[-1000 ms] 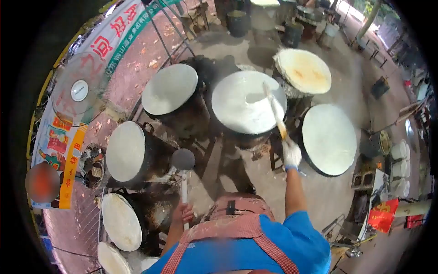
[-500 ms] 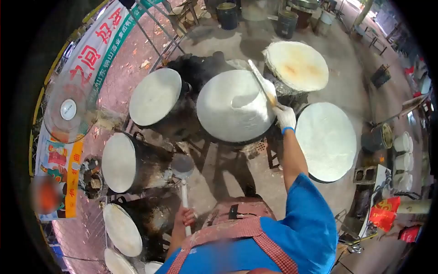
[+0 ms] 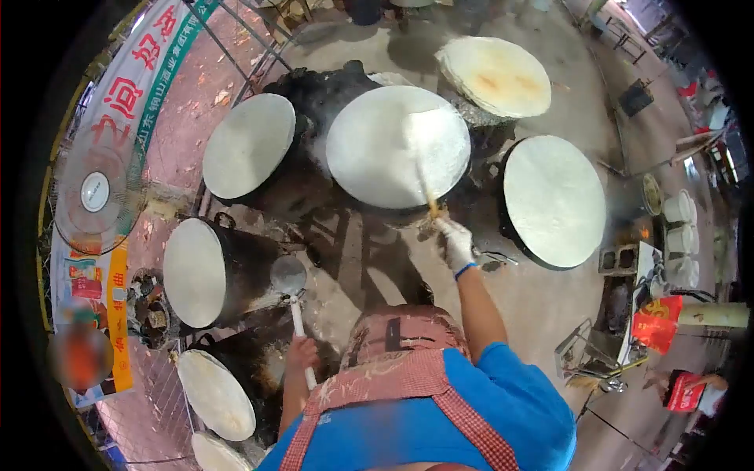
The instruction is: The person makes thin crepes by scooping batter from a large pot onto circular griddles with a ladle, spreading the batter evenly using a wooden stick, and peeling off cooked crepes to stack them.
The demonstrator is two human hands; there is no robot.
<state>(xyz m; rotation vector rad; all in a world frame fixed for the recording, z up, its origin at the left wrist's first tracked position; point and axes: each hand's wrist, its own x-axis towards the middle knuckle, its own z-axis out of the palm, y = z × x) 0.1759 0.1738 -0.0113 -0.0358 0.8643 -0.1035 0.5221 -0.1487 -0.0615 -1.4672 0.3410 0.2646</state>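
We found the right hand (image 3: 457, 242), in a white glove, closed around the near end of a stick (image 3: 425, 180). The stick reached over the middle griddle (image 3: 365, 149), whose round top bore a pale layer. Its far end was blurred, so we could not tell whether it touched the surface.

We saw the left hand (image 3: 301, 353) closed around the light handle of a ladle (image 3: 288, 275), its round bowl pointing away from the person, just beside the dark side of the lower left griddle (image 3: 195, 272). We could not make out each finger on either hand.

We noted the right griddle (image 3: 554, 202) and the upper left griddle (image 3: 249, 147) on either side of the middle one, both pale-topped. A stack of flat sheets (image 3: 495, 76), browned in patches, lay beyond and to the right of the middle griddle.
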